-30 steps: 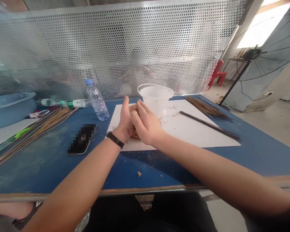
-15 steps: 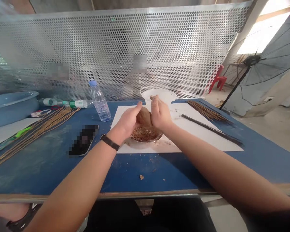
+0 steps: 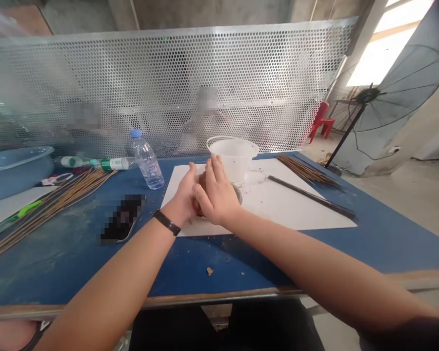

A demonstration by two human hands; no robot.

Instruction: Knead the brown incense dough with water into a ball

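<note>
Fingers (image 3: 214,169) of left hand (image 3: 181,202) and right hand (image 3: 216,197) are cupped around a brown lump (image 3: 201,181); long axis is hidden.

Water bottle (image 3: 147,161) left of the paper sheet (image 3: 289,204), plastic tub (image 3: 234,157) on it

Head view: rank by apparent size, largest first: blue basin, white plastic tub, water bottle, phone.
1. Blue basin, even though the frame edge cuts it off.
2. White plastic tub.
3. Water bottle and phone: these look about alike, and the phone is nearer the camera, so I won't rank them.
</note>
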